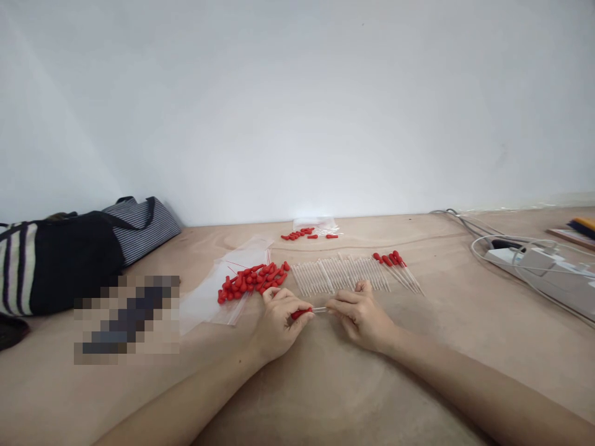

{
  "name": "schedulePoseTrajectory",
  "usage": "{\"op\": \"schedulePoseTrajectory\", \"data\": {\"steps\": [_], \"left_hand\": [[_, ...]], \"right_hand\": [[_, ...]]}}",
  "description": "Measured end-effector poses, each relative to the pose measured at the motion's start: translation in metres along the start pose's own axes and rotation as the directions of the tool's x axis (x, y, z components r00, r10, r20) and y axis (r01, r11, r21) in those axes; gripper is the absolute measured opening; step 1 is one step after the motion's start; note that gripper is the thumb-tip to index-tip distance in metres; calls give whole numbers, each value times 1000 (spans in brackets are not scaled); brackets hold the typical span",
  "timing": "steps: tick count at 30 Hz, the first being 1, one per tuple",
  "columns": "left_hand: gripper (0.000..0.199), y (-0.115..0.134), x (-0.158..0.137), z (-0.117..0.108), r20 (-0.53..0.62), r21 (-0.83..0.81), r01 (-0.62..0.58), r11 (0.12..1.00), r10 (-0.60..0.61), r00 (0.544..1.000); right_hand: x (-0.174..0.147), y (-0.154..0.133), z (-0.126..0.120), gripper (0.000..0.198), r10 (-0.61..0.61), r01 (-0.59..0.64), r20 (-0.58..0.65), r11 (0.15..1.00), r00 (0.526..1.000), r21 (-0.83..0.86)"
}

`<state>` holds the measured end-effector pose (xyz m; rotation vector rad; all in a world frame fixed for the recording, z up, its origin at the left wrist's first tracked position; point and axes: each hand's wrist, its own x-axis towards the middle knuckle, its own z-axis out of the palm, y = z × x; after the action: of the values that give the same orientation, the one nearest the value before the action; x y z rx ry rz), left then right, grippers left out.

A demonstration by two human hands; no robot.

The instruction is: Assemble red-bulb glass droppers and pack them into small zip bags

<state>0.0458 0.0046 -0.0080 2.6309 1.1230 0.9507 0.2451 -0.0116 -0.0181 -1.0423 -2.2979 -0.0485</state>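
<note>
My left hand [279, 319] pinches a red rubber dropper bulb [297, 314] between thumb and fingers. In the fingertips of my right hand [365, 317] is a thin clear pipette tube [320, 309]. The tube's left end meets the mouth of the bulb; whether it sits inside, I cannot tell. Just beyond my left hand lies a heap of red bulbs [253, 279], partly on a clear plastic bag [198, 306]. Past my right hand, clear tubes [341, 275] lie side by side in a row. At its right end, several droppers [387, 259] have red bulbs on their tubes.
Farther back, more red bulbs [297, 234] lie by a small plastic bag [316, 223]. Dark and striped bags [74, 260] stand at the left, near a blurred-out dark object [130, 322]. A white power strip [543, 272] with cables is at the right. A wall closes the back.
</note>
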Motion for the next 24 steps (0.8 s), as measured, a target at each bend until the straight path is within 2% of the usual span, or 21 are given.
{"op": "schedulePoseTrajectory", "data": {"steps": [7, 11, 15, 19, 24], "left_hand": [[11, 2, 0, 1, 10, 25, -46, 999, 45, 999], [12, 2, -1, 1, 39, -2, -66, 998, 66, 997], [11, 3, -1, 2, 36, -16, -101, 995, 101, 994], [10, 3, -2, 3, 33, -3, -145, 989, 145, 989], [8, 3, -3, 4, 30, 19, -168, 986, 167, 985]], "right_hand": [[3, -5, -5, 22, 104, -118, 102, 983, 989, 143], [5, -5, -6, 24, 164, -203, 182, 954, 970, 223], [6, -6, -5, 24, 224, -279, 206, 914, 953, 296], [6, -6, -3, 23, 264, -350, 257, 854, 929, 385], [5, -3, 3, 20, 346, -491, 364, 733, 865, 470]]}}
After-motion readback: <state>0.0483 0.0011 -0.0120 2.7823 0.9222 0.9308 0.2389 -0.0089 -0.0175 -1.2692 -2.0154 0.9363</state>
